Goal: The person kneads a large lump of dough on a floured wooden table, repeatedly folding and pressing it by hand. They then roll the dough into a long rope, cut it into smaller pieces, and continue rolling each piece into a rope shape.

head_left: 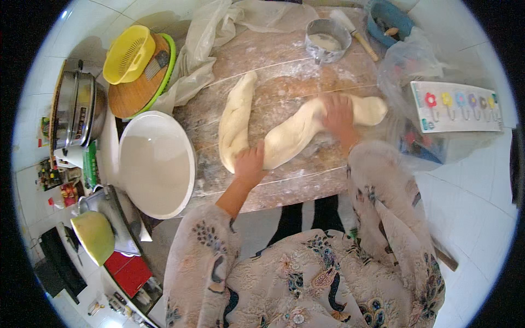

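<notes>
A long, thick rope of pale dough (292, 134) lies bent on the floured wooden board, with one arm running up the left and the other stretching to the right. My left hand (250, 165) is on its lower bend, fingers close together and curled onto the dough. Farther right, my right hand (338, 116) lies across the rope near its right end, fingers curved over the far side. The dough looks narrower under this hand. Both palms and the undersides of the fingers are hidden.
The floured board (284, 76) carries a metal sieve (328, 41) and a brush (355, 34) at the far side. A white basin (157, 164) stands left, below a yellow basket (128, 54). Clear plastic (407, 60) and a card of flower hooks (456, 107) are right.
</notes>
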Action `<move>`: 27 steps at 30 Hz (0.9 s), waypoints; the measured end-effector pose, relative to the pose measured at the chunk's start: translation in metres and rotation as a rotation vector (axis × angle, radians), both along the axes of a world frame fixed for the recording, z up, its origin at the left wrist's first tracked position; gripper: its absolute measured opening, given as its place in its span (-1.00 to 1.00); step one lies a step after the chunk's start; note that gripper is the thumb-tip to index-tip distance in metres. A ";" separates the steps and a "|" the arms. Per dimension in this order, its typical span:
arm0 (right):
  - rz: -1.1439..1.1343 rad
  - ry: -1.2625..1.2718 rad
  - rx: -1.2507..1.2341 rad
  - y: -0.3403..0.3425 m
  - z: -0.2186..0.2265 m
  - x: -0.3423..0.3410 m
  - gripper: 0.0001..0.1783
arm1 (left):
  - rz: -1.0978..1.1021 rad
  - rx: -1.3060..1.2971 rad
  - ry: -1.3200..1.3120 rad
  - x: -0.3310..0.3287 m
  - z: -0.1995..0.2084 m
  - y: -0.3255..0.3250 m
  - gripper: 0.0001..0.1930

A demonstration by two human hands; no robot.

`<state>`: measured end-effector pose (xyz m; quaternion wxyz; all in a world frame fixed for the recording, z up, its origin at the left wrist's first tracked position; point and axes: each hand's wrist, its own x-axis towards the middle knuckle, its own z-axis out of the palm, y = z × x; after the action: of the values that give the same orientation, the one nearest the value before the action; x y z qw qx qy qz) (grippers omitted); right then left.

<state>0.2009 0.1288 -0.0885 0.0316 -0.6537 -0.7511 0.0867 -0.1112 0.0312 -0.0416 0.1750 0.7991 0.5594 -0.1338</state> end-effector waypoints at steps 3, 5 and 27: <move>-0.062 0.026 -0.100 0.070 -0.009 -0.004 -0.39 | 0.074 -0.037 0.069 0.000 -0.013 0.009 -0.28; -0.097 0.139 -0.226 0.089 0.015 -0.014 -0.38 | 0.195 -0.045 -0.013 -0.026 -0.009 0.024 -0.50; 0.099 0.092 0.142 0.059 -0.011 -0.069 -0.34 | 0.419 0.186 -0.149 0.014 -0.039 0.073 -0.57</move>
<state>0.1321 0.1878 -0.0999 0.1080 -0.6071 -0.7846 0.0648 -0.0971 0.1044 -0.0811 0.1656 0.6857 0.7086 0.0167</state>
